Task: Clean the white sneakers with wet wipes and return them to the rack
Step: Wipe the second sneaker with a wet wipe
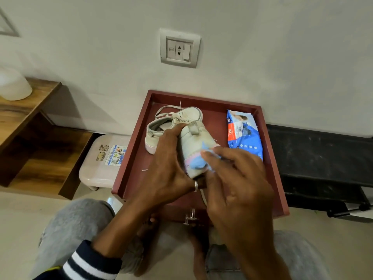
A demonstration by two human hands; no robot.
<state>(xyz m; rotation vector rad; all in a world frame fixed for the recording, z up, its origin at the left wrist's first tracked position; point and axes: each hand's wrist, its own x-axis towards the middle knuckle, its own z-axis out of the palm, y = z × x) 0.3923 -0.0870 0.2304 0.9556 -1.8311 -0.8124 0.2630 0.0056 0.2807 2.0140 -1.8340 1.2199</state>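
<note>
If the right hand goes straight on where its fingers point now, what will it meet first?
Its fingers point to the upper left, so the right hand would first push the blue wipe it holds against the sneaker in the left hand. They seem to touch, though depth is unclear.

Left hand (171,164) curls round the held sneaker (192,142) from its left, right hand (238,184) at its right pinching a blue wipe (197,164) against it.
</note>
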